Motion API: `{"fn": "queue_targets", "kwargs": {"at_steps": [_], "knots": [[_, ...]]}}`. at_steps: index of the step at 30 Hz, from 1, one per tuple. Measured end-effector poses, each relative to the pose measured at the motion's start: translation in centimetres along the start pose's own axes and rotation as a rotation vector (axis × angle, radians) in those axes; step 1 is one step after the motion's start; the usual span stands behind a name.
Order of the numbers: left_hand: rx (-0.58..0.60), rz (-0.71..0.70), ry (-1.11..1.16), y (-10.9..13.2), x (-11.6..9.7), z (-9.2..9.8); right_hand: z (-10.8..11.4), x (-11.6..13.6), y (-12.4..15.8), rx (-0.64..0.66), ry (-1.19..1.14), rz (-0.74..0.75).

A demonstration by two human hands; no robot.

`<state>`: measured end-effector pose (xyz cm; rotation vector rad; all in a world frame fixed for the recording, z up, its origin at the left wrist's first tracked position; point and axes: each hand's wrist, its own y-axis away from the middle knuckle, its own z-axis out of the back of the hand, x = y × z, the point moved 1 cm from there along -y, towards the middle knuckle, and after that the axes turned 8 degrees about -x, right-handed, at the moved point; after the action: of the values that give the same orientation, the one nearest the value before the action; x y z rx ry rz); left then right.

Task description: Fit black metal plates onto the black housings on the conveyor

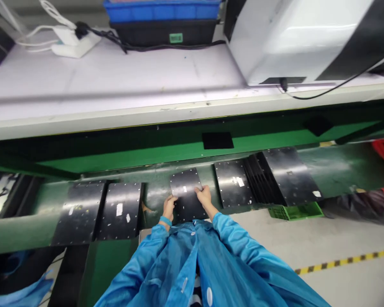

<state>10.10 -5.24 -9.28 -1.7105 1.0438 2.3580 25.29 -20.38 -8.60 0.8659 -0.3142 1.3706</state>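
Close to my body is a flat black panel [187, 194] with small silvery dots along its edges and a white label. My left hand [169, 209] grips its left edge, the fingers bent around it. On the opposite side, my right hand [204, 195] holds the right edge, thumb over the top face. The panel sits above a green surface [158, 189]; whether it touches that surface I cannot tell. Two similar black panels [120, 211] lie to the left, and a black slotted stack [264, 179] lies to the right.
A white bench [131, 81] runs across the back, bearing a blue bin [163, 12], a white machine [294, 42] and a power strip [73, 44] with cables. On the floor at right are a green crate [302, 211] and yellow-black tape [348, 261]. A blue sleeve shows at lower left.
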Motion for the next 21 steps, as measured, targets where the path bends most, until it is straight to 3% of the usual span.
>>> {"fn": "queue_targets", "kwargs": {"at_steps": [3,7,10,12,14,16,18,19,21], "knots": [[0.121,0.080,0.033,1.6,-0.7,-3.2,3.8,-1.7,-0.9,-0.119,0.005,-0.004],[0.352,0.096,0.044,3.6,-1.7,-10.4,11.0,-5.0,-4.2,-0.302,0.078,-0.015],[0.538,0.053,-0.005,5.1,-2.4,-15.5,15.4,-6.9,-6.9,-0.337,0.172,-0.010],[0.668,-0.020,-0.022,6.2,-2.8,-17.8,16.9,-7.7,-7.6,-0.319,0.260,0.048],[0.803,-0.054,-0.021,7.3,-3.0,-18.9,17.0,-8.2,-7.3,-0.309,0.352,0.119],[0.868,-0.062,-0.043,7.6,-3.2,-18.4,15.9,-8.2,-6.2,-0.302,0.428,0.166],[0.784,-0.163,-0.099,6.6,-3.7,-15.9,14.2,-7.8,-4.6,-0.286,0.471,0.197],[0.669,-0.265,-0.139,5.6,-4.1,-13.6,13.2,-7.4,-3.8,-0.276,0.474,0.217],[0.308,-0.505,-0.260,2.9,-5.0,-7.1,10.9,-6.0,-2.6,-0.237,0.432,0.294]]}}
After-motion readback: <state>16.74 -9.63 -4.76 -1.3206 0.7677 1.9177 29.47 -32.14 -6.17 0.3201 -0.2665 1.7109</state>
